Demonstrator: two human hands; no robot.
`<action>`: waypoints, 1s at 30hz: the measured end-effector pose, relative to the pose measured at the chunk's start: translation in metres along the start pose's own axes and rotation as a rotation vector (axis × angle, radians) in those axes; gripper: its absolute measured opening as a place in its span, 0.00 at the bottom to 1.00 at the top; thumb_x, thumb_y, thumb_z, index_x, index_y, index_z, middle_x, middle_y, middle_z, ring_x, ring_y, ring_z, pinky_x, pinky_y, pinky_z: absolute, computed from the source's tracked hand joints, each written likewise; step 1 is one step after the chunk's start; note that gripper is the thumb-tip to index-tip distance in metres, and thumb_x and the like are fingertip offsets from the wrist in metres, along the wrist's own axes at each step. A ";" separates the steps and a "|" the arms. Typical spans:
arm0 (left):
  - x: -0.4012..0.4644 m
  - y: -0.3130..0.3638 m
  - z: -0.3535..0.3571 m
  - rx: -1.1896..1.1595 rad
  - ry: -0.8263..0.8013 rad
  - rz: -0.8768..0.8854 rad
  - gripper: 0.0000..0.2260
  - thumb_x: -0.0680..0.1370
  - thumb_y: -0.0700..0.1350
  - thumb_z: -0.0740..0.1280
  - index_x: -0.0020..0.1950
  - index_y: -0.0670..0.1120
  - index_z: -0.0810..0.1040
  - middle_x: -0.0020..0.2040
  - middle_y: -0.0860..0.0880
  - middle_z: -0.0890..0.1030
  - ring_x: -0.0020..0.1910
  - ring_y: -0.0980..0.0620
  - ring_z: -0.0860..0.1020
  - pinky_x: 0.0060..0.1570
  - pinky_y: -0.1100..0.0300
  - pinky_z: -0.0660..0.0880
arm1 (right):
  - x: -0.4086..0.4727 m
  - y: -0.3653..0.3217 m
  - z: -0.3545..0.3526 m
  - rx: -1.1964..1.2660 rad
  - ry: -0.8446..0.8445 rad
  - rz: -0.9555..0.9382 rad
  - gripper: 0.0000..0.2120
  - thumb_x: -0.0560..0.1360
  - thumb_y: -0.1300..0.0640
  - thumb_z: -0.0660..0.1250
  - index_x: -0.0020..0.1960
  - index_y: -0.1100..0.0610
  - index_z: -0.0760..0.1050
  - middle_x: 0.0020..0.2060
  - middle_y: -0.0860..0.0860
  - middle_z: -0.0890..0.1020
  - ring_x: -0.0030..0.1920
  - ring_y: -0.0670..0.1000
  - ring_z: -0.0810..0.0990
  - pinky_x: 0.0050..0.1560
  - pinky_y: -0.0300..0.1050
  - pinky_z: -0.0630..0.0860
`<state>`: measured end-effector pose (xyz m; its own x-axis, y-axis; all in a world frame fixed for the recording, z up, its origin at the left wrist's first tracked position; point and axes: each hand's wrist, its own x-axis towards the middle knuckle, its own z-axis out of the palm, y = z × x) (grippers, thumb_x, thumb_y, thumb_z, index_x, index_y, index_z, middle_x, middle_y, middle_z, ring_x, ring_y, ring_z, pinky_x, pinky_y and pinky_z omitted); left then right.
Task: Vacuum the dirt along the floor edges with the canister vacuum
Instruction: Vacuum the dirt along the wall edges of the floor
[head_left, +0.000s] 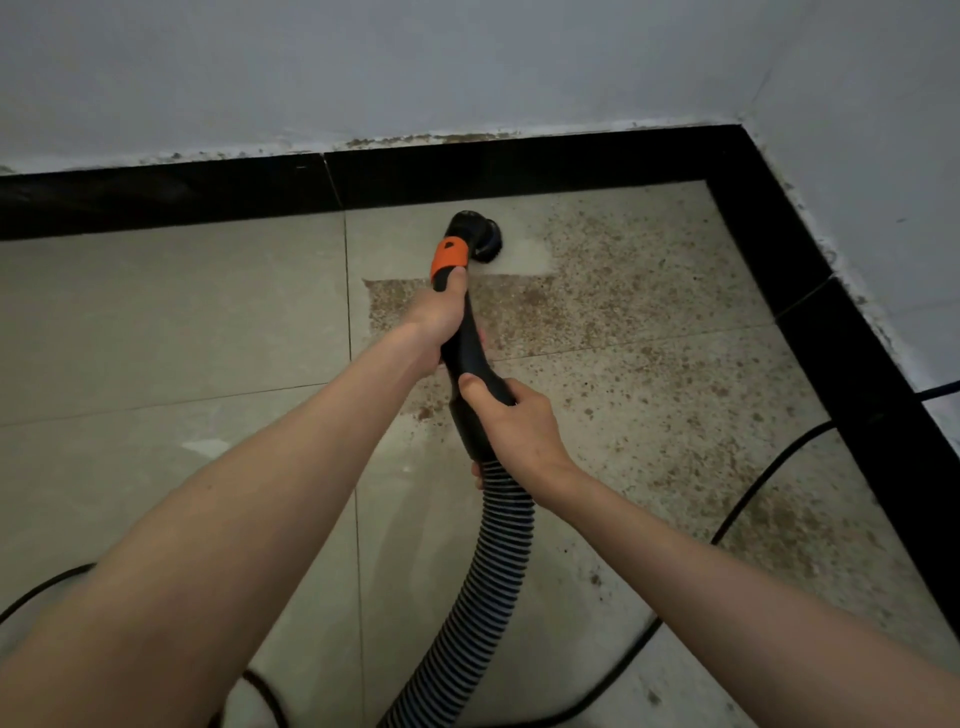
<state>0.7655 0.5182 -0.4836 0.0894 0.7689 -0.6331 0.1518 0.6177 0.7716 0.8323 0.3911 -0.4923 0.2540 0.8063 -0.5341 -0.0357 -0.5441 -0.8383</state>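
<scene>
— So how will that vacuum wand (470, 358) handle, do you reckon?

— Lightly, I'd judge. It looks like rigid black plastic with an orange collar (450, 257), so it should not bend. The ribbed hose (491, 566) behind it is soft and springy and will likely tug back a little when the wand swings.

— Where is the best place to take hold?

— On the smooth black tube, one hand forward and one back, which is what the person does. The left hand (439, 317) is curled tight around the tube just below the orange collar, thumb laid along the top. The right hand (514, 426) wraps the nearer end, where the tube meets the hose, thumb across the top.

— Either hand open at all?

— No, both are closed round the wand; nothing else is held.

— And where is the working end?

— The round brush head (475, 228) sits on the floor (171, 312), near the black skirting (519, 166) along the far wall, at the left edge of a brown spread of dirt (639, 322) that runs right toward the corner. A pale cleaned patch lies just right of the brush.

— Anything to mind?

— A black cable (753, 493) trails across the dirty tiles on the right; the hose could snag it.
</scene>
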 end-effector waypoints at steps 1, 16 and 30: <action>0.001 0.001 -0.009 0.001 0.030 0.004 0.18 0.81 0.57 0.58 0.57 0.41 0.70 0.38 0.45 0.77 0.33 0.48 0.77 0.38 0.55 0.78 | 0.002 -0.004 0.006 0.002 -0.032 0.004 0.14 0.75 0.44 0.69 0.43 0.55 0.75 0.29 0.53 0.79 0.22 0.53 0.77 0.24 0.42 0.75; -0.037 -0.023 -0.086 -0.141 0.199 -0.020 0.19 0.81 0.55 0.58 0.60 0.39 0.68 0.38 0.44 0.77 0.32 0.48 0.77 0.35 0.55 0.77 | -0.037 -0.011 0.048 -0.026 -0.320 0.109 0.16 0.75 0.43 0.67 0.47 0.56 0.72 0.32 0.58 0.77 0.22 0.52 0.76 0.24 0.43 0.75; -0.047 -0.028 -0.045 -0.137 0.055 -0.039 0.18 0.81 0.55 0.58 0.59 0.40 0.70 0.37 0.45 0.75 0.31 0.49 0.76 0.29 0.58 0.74 | -0.053 -0.002 0.022 -0.086 -0.123 0.055 0.15 0.72 0.42 0.68 0.45 0.54 0.75 0.31 0.54 0.79 0.21 0.52 0.77 0.24 0.43 0.75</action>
<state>0.7126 0.4722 -0.4720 0.0314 0.7495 -0.6612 0.0179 0.6610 0.7502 0.7979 0.3544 -0.4648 0.1333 0.7942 -0.5928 0.0382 -0.6018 -0.7977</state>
